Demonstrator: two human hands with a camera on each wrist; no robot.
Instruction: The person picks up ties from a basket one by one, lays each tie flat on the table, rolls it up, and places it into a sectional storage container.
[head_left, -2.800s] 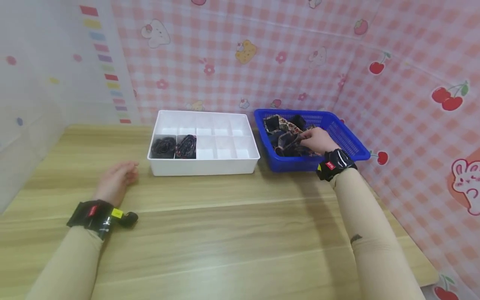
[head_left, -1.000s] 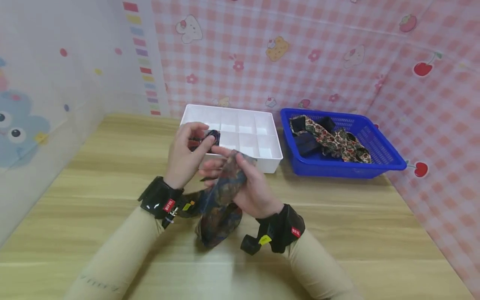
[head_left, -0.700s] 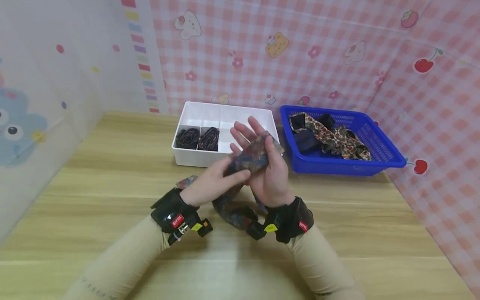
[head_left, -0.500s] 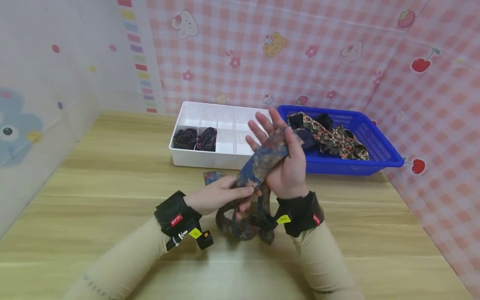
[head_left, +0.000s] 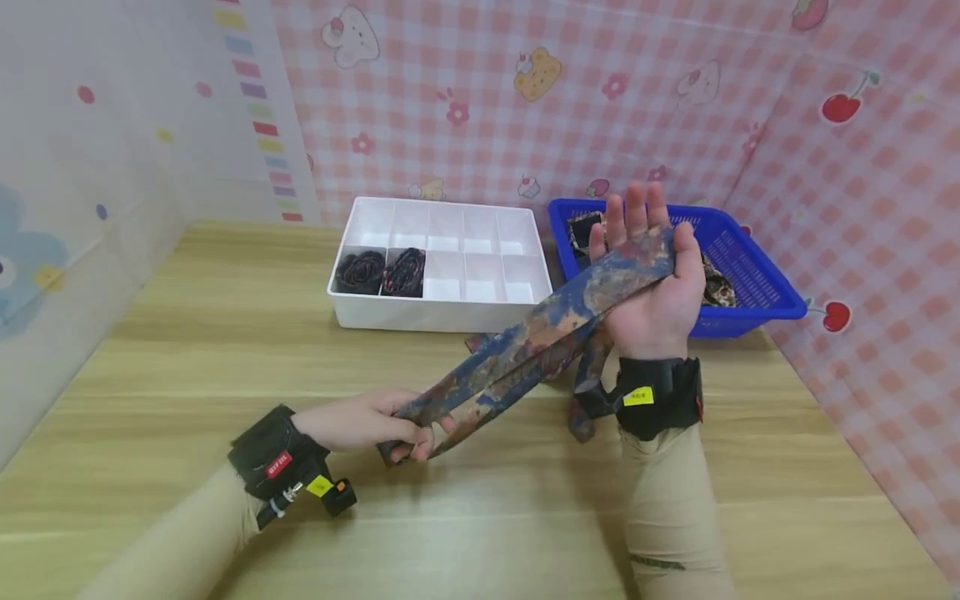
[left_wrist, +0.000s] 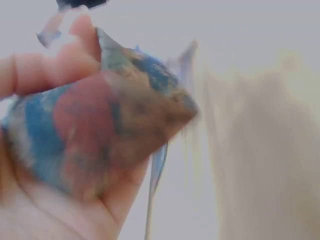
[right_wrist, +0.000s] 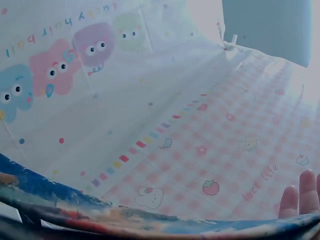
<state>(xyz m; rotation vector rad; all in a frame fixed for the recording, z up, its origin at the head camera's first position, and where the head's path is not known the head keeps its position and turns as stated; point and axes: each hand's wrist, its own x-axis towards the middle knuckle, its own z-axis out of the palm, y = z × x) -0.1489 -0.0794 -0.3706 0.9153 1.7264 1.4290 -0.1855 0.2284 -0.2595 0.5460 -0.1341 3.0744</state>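
A long dark-blue patterned necktie [head_left: 525,342] is stretched between both hands above the wooden table [head_left: 225,350]. My left hand [head_left: 360,421] pinches its lower folded end near the table; the left wrist view shows fingers curled round the fabric [left_wrist: 100,135]. My right hand [head_left: 648,275] is raised, palm up with straight fingers, the tie draped across the palm and held under the thumb. The tie's tail hangs down by the right wrist. The same tie [right_wrist: 125,220] crosses the bottom of the right wrist view.
A white divided tray [head_left: 438,312] stands behind the hands, with two rolled dark ties [head_left: 382,271] in its front-left compartments. A blue basket [head_left: 750,283] with more patterned ties stands at the right, next to the pink checked wall.
The right hand took a tie from the blue basket and brought it to the middle. The hands have since drawn apart, the right rising toward the basket and the left sliding down, pulling the tie straight.
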